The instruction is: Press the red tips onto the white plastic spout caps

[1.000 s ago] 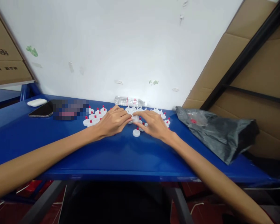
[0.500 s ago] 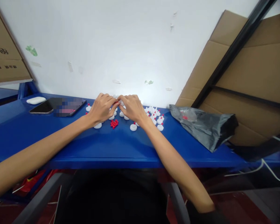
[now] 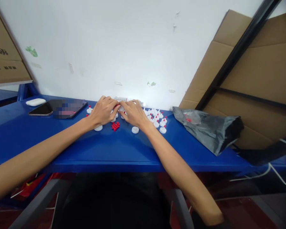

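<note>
Above the desk (image 3: 105,148), I pinch a red tip (image 3: 117,106) in the left hand (image 3: 104,109) and a white cap (image 3: 121,108) in the right hand (image 3: 134,114), fingers bent close together, hiding whether they touch. Loose red tips (image 3: 115,126) lie piled between the wrists; more white caps (image 3: 156,124) stand rightward.

Small caps (image 3: 115,126) sit in a heap on the counter (image 3: 109,149). From them, the bottle (image 3: 121,99) lies near 1 o'clock by the wall (image 3: 133,47), the phone (image 3: 41,110) near 9, some spout lids (image 3: 156,124) near 3, and the plastic bag (image 3: 207,130) farther out past those lids.
</note>
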